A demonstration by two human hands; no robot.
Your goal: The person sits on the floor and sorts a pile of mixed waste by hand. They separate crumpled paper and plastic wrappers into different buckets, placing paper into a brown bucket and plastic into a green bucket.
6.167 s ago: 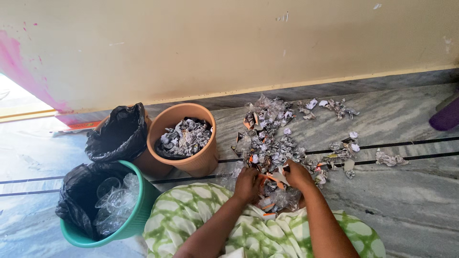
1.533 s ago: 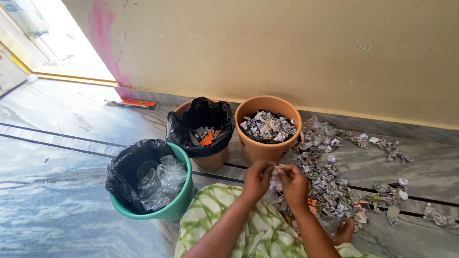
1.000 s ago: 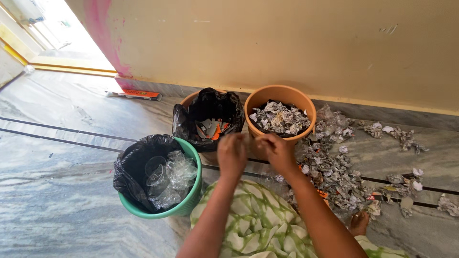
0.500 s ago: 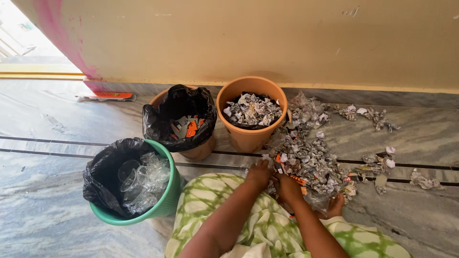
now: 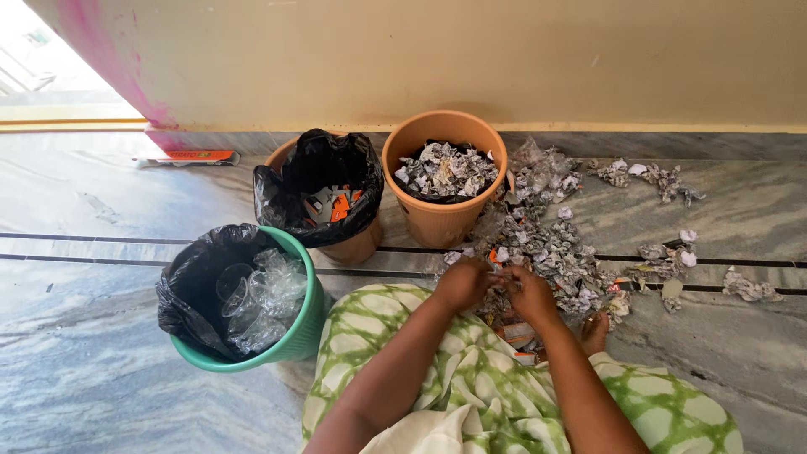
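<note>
Head cam: my left hand [image 5: 461, 284] & right hand [image 5: 530, 292], fingers pinching a scrap from the paper pile [image 5: 546, 252]; loose grip, it might drop.

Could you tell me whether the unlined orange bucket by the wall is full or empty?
Nearly full: crumpled paper heaps almost to the rim of the orange bucket.

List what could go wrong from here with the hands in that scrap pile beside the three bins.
1. Both the left hand and right hand dig in the mixed scrap pile; paper, clear plastic and orange card lie tangled, so a piece may be hard to tell apart.
2. The orange bin looks nearly full of crumpled paper; more could spill over.
3. A bare foot rests at the pile's edge and could scatter scraps.
</note>
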